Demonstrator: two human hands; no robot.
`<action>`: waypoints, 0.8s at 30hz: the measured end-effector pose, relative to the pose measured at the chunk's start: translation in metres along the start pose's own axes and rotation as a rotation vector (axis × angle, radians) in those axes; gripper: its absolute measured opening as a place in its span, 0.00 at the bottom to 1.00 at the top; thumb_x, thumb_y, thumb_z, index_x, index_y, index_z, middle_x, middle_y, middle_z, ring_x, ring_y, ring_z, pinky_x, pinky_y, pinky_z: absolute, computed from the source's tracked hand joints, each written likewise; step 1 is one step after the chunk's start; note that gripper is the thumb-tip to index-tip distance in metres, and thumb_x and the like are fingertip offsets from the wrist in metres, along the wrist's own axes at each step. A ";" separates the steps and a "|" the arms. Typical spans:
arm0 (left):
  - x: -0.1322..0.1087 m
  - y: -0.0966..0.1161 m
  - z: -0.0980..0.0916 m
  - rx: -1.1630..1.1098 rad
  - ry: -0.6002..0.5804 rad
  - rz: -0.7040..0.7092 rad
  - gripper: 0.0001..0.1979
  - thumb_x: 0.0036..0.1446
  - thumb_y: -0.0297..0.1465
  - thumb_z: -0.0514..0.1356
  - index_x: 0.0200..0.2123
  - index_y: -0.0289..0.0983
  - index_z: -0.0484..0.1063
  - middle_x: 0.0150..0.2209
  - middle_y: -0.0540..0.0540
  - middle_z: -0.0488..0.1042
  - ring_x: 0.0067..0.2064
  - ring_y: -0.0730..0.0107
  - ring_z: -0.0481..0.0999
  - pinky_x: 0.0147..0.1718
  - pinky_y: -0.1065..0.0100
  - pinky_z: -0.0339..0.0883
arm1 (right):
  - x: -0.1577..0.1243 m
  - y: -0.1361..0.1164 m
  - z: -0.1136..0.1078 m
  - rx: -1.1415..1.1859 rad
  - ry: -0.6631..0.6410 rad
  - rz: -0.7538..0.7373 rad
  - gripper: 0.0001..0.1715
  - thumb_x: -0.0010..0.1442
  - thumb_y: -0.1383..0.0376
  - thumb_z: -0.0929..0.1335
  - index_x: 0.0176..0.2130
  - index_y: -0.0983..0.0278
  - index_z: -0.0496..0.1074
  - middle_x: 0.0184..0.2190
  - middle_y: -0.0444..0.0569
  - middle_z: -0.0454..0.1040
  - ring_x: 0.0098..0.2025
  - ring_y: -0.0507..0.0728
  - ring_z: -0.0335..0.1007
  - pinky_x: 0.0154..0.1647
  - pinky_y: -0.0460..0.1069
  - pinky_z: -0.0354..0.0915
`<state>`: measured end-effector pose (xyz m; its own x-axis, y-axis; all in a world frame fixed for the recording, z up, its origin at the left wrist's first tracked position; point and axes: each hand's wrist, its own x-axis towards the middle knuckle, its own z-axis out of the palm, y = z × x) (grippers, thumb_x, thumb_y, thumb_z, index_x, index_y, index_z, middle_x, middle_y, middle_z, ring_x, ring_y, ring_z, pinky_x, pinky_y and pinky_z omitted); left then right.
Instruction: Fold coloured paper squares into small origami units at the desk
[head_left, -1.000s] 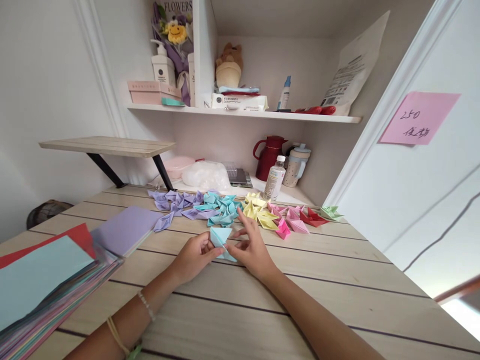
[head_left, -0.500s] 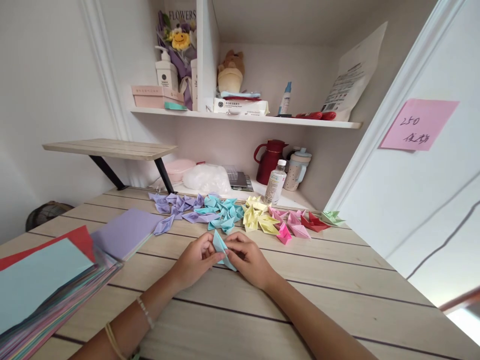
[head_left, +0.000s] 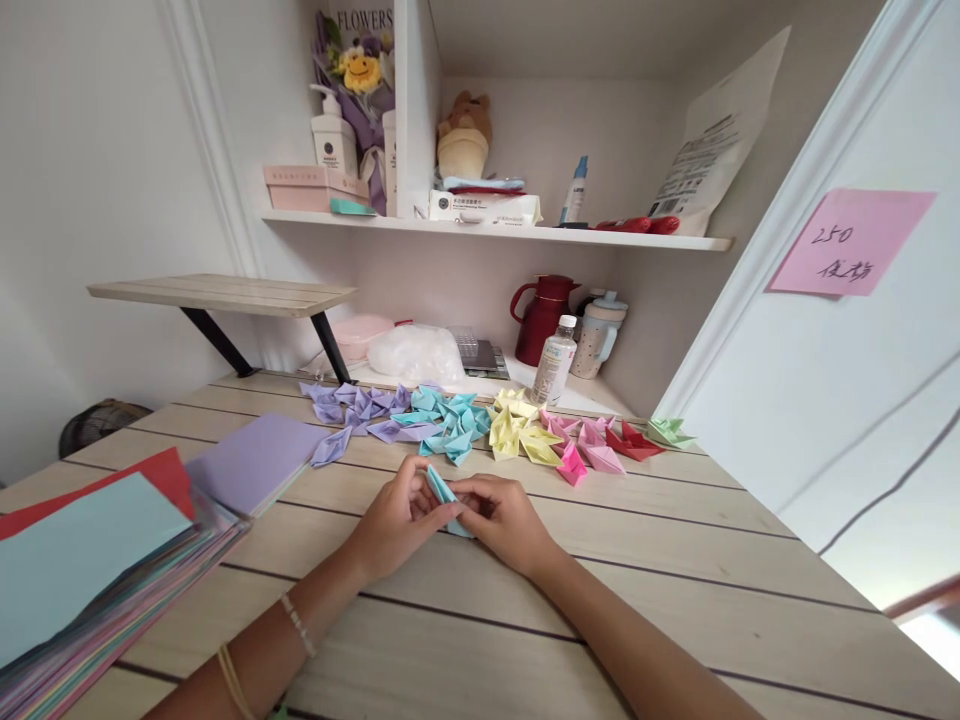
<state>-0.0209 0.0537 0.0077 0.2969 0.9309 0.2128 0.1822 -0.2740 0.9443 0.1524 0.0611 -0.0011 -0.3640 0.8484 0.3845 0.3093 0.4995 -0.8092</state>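
Head view, the only one. Both hands are together over the wooden table [head_left: 420, 630], pinching one light-blue folded paper [head_left: 440, 486] between them. The left hand [head_left: 396, 515] has it from the left, thumb on the near side, fingers curled behind; the right hand [head_left: 504, 520] grips from the other side, thumb tip close to the left thumb. Whether the two thumbs touch is hard to tell. The piece is narrow, tilted, its upper point up between the hands, its lower end down near the tabletop; contact with the wood unclear.

Handling, judged by look: next to no weight. Stiff along the layered folds, soft and easily bent at single-layer points. Dry paper, probably little slip. Fragile in its way: a hard squeeze could crush it or leave a stray crease, a sharp pull could tear a corner. Best hold seems to be the thick folded middle, light fingertip pinch from each side, tips left free.

Just beyond the hands: folded blue pieces [head_left: 457, 420], with purple ones [head_left: 364, 405] to the left, yellow ones [head_left: 507, 432] and pink ones [head_left: 600, 450] to the right. Near the left forearm, a stack of coloured sheets [head_left: 82, 560], flat.
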 end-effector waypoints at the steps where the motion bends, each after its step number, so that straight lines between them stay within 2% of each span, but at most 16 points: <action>1: 0.000 0.000 0.001 0.011 0.012 0.003 0.18 0.50 0.38 0.61 0.41 0.39 0.59 0.28 0.52 0.68 0.29 0.72 0.68 0.28 0.71 0.59 | -0.001 -0.001 0.000 -0.041 0.012 -0.022 0.16 0.52 0.67 0.67 0.42 0.60 0.77 0.27 0.46 0.73 0.25 0.50 0.61 0.25 0.44 0.57; 8: 0.001 -0.004 0.001 0.066 0.015 0.028 0.18 0.53 0.37 0.59 0.45 0.38 0.61 0.26 0.52 0.68 0.26 0.73 0.67 0.25 0.72 0.59 | -0.001 0.000 0.001 -0.035 0.153 0.021 0.14 0.54 0.66 0.66 0.40 0.62 0.77 0.25 0.46 0.71 0.24 0.51 0.62 0.25 0.45 0.59; 15: -0.001 -0.002 0.002 0.140 -0.008 0.051 0.16 0.54 0.37 0.58 0.45 0.39 0.63 0.30 0.49 0.72 0.31 0.69 0.72 0.29 0.70 0.63 | -0.003 -0.005 0.003 -0.106 0.043 -0.075 0.16 0.52 0.69 0.67 0.41 0.60 0.76 0.25 0.46 0.71 0.25 0.51 0.63 0.25 0.44 0.59; 20: -0.001 -0.004 0.001 0.156 0.000 0.034 0.17 0.55 0.39 0.56 0.47 0.39 0.64 0.32 0.48 0.74 0.31 0.67 0.73 0.31 0.68 0.65 | -0.003 -0.005 0.003 -0.127 0.073 -0.081 0.14 0.54 0.67 0.66 0.41 0.60 0.76 0.27 0.47 0.72 0.26 0.51 0.65 0.28 0.45 0.60; 24: -0.002 -0.003 0.002 0.249 -0.003 0.058 0.19 0.56 0.39 0.56 0.49 0.39 0.63 0.29 0.49 0.73 0.30 0.67 0.72 0.32 0.68 0.65 | -0.003 -0.004 0.004 -0.213 0.112 -0.064 0.12 0.54 0.69 0.66 0.38 0.61 0.76 0.26 0.47 0.73 0.26 0.52 0.64 0.29 0.45 0.59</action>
<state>-0.0204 0.0525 0.0045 0.3165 0.9111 0.2639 0.3901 -0.3786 0.8393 0.1485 0.0557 -0.0006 -0.2924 0.8222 0.4883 0.4712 0.5682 -0.6746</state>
